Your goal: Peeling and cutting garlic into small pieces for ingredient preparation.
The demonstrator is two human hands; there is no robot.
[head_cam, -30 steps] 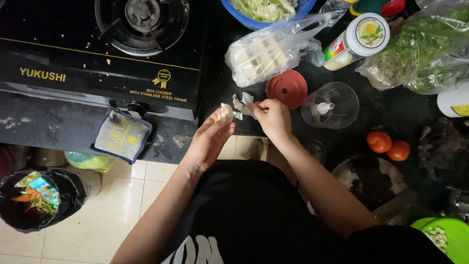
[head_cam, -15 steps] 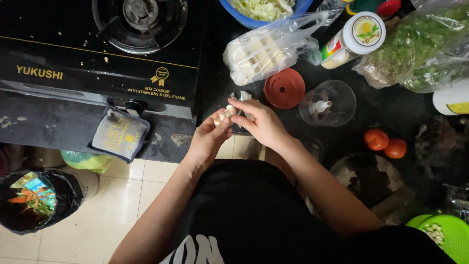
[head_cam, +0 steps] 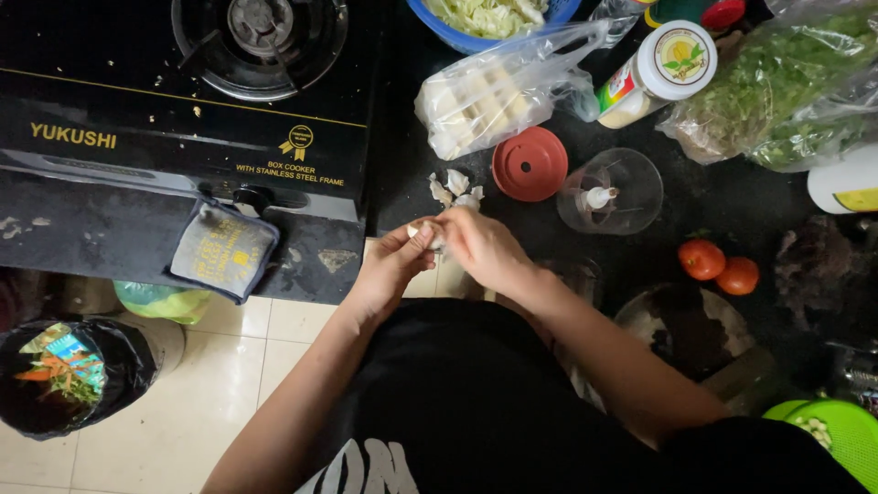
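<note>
1. Both forearms reach forward from the body and meet at the counter edge [head_cam: 640, 274].
2. The left hand [head_cam: 395, 265] and right hand [head_cam: 483, 249] pinch a small garlic clove [head_cam: 422, 233] between their fingertips.
3. Pale garlic skins [head_cam: 455, 187] lie just beyond.

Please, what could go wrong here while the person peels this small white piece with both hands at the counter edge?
1. The left hand and right hand work the white piece over the counter edge; it could drop to the tiled floor.
2. Loose peels lie on the counter and may scatter.
3. The clear cup stands close by; an elbow move might tip it.
</note>
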